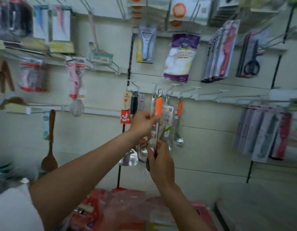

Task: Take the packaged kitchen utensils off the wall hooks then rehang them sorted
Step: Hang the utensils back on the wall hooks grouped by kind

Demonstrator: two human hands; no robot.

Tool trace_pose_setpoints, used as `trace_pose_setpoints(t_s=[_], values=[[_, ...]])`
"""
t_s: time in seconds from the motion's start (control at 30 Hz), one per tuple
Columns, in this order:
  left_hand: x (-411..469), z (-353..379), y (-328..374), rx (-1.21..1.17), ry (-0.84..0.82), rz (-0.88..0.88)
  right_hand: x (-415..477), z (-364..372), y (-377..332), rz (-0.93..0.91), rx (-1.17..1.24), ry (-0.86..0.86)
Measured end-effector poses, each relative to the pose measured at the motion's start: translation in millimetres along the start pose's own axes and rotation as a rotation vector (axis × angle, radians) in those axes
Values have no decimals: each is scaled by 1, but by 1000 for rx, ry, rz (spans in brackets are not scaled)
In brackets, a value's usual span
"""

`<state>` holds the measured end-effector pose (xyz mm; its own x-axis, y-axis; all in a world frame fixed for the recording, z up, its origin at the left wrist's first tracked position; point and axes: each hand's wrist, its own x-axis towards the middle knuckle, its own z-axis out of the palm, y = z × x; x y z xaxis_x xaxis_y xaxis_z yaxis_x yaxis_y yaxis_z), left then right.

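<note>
The left hand (143,122) pinches the orange-handled utensil (159,105) by its grip and the right hand (161,161) curls round its shaft, seemingly to steer its loop at the wall hook (155,86).

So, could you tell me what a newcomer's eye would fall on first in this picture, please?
First, the orange utensil at centre, in a clear wrap. The left hand pinches it just under the orange grip, the right hand holds its lower end, and its ring is up at the hooks. Next come the purple bag hanging above it and the red packs heaped at the bottom.
</note>
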<state>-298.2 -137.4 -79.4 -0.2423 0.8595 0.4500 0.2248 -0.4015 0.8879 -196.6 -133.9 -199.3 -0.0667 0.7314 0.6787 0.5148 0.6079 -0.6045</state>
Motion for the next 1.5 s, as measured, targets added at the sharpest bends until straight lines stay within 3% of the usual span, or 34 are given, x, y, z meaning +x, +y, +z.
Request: trace_pose_setpoints(t_s=[0.47,0.63,1.0,1.5], values=[[63,139,-1,-51,-164,-22,60,-74,98,80,-98,135],[78,148,-9,-89,-165,-60,76,-72,114,77,-112,120],[97,144,-34,-116,-107,36,88,-51,129,36,-117,111],[176,166,-74,-4,5,-78,151,-5,175,73,-125,45]])
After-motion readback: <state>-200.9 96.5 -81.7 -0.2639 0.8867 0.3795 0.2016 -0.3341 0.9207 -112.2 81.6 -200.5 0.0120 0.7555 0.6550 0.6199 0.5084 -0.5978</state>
